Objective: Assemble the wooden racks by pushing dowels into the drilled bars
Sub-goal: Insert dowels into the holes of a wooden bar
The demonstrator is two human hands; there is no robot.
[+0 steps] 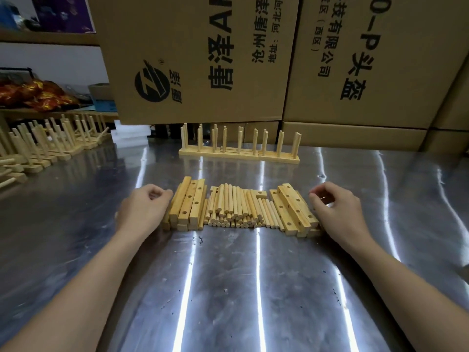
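Observation:
A heap of short dowels (237, 208) lies in the middle of the shiny metal table (228, 288). Drilled wooden bars are stacked on both sides of it: one stack on the left (189, 205), another on the right (294, 209). My left hand (142, 208) rests against the outer side of the left stack, fingers loosely curled and holding nothing. My right hand (335, 208) sits beside the right stack, fingers curled, also holding nothing. Assembled racks (238, 146) with upright dowels stand further back.
Several more finished racks (43, 146) line the table's left side. Large cardboard boxes (203, 59) wall off the back. White foam blocks (129, 133) lie at the back left, with red-orange packets (33, 95) on a shelf beyond.

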